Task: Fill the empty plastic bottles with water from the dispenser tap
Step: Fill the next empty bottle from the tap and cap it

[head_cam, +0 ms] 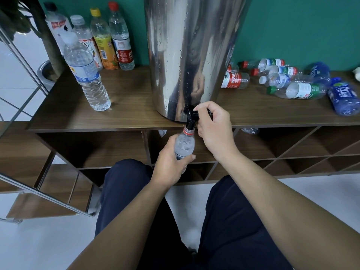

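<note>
1. Five bottles stand upright on the wooden shelf to the left of the steel dispenser — the big clear one nearest the front looks full, and the four behind it are capped and seem to hold liquid too, so I judge these done.

2. One bottle is under way. The left hand wraps its fingers and thumb round the body and holds its open neck, with a red ring, right up against the black tap at the shelf's front edge. Water shows inside near the shoulder; the exact level I cannot tell, since the hand covers the lower part.

3. The right hand is curled round the tap's lever, fingers closed on it — by the look of it, holding the valve open, though no stream is visible.

4. Roughly seven bottles lie on their sides to the right of the dispenser, touching or overlapping one another. They look empty, so most of the work remains.

5. By my count, the task is a little short of halfway.

6. Left for this bottle: release the lever, cap it, stand it with the others.
</note>
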The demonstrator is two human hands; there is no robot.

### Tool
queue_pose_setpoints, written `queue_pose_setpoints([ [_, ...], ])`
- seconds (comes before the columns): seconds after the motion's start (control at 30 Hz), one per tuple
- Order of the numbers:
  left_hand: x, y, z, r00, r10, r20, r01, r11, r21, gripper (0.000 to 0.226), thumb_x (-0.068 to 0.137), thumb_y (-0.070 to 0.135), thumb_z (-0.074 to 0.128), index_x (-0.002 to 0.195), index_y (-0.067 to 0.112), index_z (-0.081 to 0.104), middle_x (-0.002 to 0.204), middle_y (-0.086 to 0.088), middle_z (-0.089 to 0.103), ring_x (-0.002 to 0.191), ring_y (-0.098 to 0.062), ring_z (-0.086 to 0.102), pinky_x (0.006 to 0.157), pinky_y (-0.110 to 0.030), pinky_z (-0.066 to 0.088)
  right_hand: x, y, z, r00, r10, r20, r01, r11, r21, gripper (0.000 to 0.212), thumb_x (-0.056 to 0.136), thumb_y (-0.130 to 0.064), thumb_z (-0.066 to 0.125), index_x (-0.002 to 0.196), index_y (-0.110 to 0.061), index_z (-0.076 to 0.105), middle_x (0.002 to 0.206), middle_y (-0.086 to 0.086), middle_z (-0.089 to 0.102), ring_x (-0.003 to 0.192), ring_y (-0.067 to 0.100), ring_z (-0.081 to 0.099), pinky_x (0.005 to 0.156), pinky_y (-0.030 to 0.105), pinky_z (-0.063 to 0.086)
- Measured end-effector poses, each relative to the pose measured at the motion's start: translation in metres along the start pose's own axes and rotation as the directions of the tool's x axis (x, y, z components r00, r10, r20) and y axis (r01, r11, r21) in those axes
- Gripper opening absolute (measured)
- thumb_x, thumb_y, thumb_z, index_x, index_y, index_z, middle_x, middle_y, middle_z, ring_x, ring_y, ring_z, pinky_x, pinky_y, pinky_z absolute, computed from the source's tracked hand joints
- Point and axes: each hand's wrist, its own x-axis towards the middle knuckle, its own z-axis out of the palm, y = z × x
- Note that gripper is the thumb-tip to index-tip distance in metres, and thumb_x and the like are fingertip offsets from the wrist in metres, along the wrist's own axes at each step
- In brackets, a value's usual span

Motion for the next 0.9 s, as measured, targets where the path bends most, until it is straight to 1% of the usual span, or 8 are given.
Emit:
queue_pose_setpoints([
  [0.17,0.0003,0.0003,0.0001,1.000,0.002,-0.006,-0.002,1.000,0.001,0.072,0.091,0.019,0.092,0.151,0.035,0.056,0.130,0.018,0.074,0.123,0.000,0.068,0.113,-0.037,0.057,0.0006,0.0019,0.0003,1.000,-0.006,0.003,0.006,1.000,0.001,0.022,0.110,-0.025,0.058,0.096,-0.028,0.075,0.070,-0.022,0.060,0.070,0.004,0.053,0.066,0.024,0.041],
  [0.37,0.0002,-0.0004,0.0002,1.000,0.001,-0.006,-0.001,1.000,0.004,0.071,0.091,0.021,0.092,0.150,0.038,0.056,0.128,0.017,0.075,0.121,-0.002,0.069,0.110,-0.038,0.058,0.0009,0.0023,0.0000,1.000,-0.008,0.003,0.008,1.000,0.005,0.023,0.109,-0.025,0.058,0.094,-0.029,0.074,0.069,-0.022,0.060,0.070,0.003,0.052,0.067,0.025,0.040],
  [0.5,0.0004,0.0002,0.0003,1.000,0.000,-0.006,0.000,1.000,0.014,0.072,0.092,0.022,0.092,0.151,0.038,0.055,0.129,0.018,0.074,0.122,0.000,0.069,0.105,-0.030,0.057,-0.0002,0.0017,0.0000,1.000,-0.008,0.003,0.008,1.000,0.008,0.024,0.110,-0.024,0.057,0.094,-0.029,0.074,0.068,-0.022,0.059,0.069,0.001,0.052,0.067,0.024,0.040],
  [0.7,0.0010,-0.0013,0.0004,1.000,-0.004,0.002,0.004,0.999,0.032,0.075,0.092,0.025,0.093,0.153,0.038,0.053,0.134,0.021,0.072,0.128,0.002,0.066,0.113,-0.033,0.055,0.0001,0.0046,0.0001,1.000,-0.018,-0.011,0.018,1.000,0.011,0.022,0.108,-0.024,0.058,0.095,-0.028,0.075,0.067,-0.021,0.059,0.067,0.004,0.051,0.068,0.027,0.040],
  [0.9,0.0017,-0.0019,-0.0003,1.000,0.001,0.003,-0.001,0.999,0.034,0.074,0.092,0.025,0.093,0.153,0.038,0.053,0.133,0.019,0.072,0.127,0.001,0.067,0.114,-0.037,0.056,-0.0008,0.0052,0.0020,0.999,-0.026,-0.036,0.026,1.000,-0.002,0.021,0.106,-0.025,0.059,0.095,-0.028,0.076,0.070,-0.022,0.062,0.071,0.005,0.055,0.071,0.029,0.042],
])
